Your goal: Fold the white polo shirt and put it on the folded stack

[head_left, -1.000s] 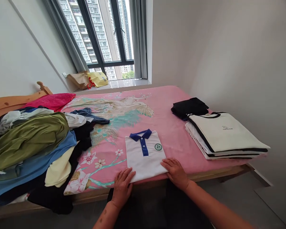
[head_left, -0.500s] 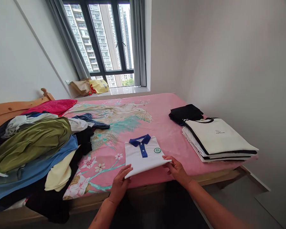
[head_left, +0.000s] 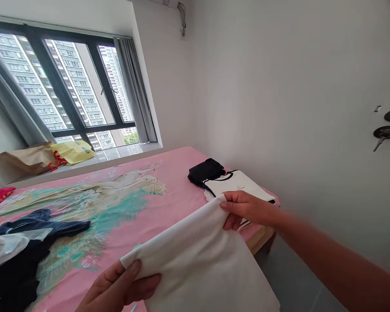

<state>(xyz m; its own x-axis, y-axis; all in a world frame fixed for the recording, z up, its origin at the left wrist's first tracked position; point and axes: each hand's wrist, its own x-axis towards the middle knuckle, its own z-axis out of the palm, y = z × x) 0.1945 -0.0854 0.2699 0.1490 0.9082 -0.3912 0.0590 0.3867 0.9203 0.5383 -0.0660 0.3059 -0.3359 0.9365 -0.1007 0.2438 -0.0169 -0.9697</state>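
Note:
A white polo shirt [head_left: 195, 260] hangs folded between my two hands, above the front edge of the bed. My left hand [head_left: 126, 277] pinches its upper left corner, thumb on the near side. At the upper right corner my right hand [head_left: 242, 210] grips the cloth between thumb and fingers. The shirt's blue collar and badge do not show from this side. Just beyond my right hand lies a stack of folded clothes with a cream shirt [head_left: 256, 187] on top, partly hidden by that hand. A folded black garment [head_left: 208, 170] sits behind the stack.
The pink bedspread [head_left: 178, 169] has a bird pattern. Loose clothes, among them dark blue denim [head_left: 52, 227] and a black garment [head_left: 19, 277], lie at the left. A brown paper bag [head_left: 29, 158] and a yellow bag [head_left: 73, 151] rest on the windowsill. A wall [head_left: 263, 86] borders the right.
The polo shirt has been lifted off the bed and now hangs from both hands, its plain side toward me. My view has turned right, and the door handle has come into sight.

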